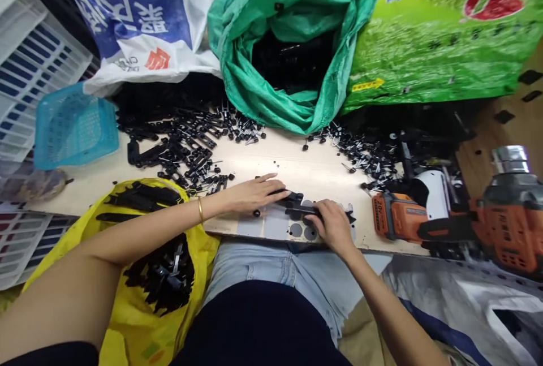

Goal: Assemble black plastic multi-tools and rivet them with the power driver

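Head view, nearest the lens: dark shirt (pixel 258 326), then pale jeans (pixel 250 267) at the near edge of the worktop (pixel 258 156). Black part (pixel 303 209) lies on the worktop between the two grips, over a pale sheet (pixel 275 228) with grey circles (pixel 310 233). Long axis roughly side to side, along the near edge. Right grip (pixel 333 222) curled, thumb and fingers apparently clamped on the part from its right; dark bits show past the knuckles, cannot tell if same piece. Left grip (pixel 259 193): fingers stretched rightward, tips touching the part's left end; cannot tell whether pinching or merely resting. Neither hand nearer, both in contact. Beyond the grips, scattered black-headed pins (pixel 250 131) and a green sack (pixel 250 91); left and nearer the body, a yellow bag (pixel 206 250) holding black pieces (pixel 165 275); well to the right, an orange power tool (pixel 507 239).
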`<state>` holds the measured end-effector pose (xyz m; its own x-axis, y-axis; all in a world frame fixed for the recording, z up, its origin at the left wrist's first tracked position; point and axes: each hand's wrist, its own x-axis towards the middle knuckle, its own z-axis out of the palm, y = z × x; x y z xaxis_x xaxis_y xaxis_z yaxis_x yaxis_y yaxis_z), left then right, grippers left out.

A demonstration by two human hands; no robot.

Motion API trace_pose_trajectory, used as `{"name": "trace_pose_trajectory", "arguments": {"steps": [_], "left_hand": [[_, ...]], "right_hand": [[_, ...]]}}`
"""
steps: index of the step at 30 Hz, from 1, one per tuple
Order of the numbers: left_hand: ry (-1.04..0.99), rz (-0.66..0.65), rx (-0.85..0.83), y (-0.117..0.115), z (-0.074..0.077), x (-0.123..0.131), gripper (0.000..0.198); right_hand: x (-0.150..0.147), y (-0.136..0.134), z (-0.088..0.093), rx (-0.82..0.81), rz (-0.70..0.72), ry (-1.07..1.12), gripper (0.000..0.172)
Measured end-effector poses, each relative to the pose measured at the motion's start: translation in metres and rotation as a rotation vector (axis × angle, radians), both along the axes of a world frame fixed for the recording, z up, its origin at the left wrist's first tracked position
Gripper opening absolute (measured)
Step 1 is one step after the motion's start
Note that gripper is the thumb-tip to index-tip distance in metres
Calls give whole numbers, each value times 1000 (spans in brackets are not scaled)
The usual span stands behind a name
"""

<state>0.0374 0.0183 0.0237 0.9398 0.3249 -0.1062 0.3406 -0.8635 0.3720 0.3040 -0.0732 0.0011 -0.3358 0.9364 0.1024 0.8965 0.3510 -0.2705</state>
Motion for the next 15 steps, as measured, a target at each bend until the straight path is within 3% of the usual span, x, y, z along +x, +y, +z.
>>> {"name": "trace_pose_trajectory", "arguments": {"steps": [6,9,12,15], "left_hand": [[126,182,68,-31,10,32,71],[157,108,114,-36,24,32,65],[40,-36,-9,-41,43,22,51],[-158,-63,-256,-62,54,13,50]], "right_hand": [[-24,-21,28,-10,59,14,23],[-18,-26,42,-146,225,-58,15],[-10,-34,66,-344,347,-61,12],[-12,-48,87,-558,323,126,24]]}}
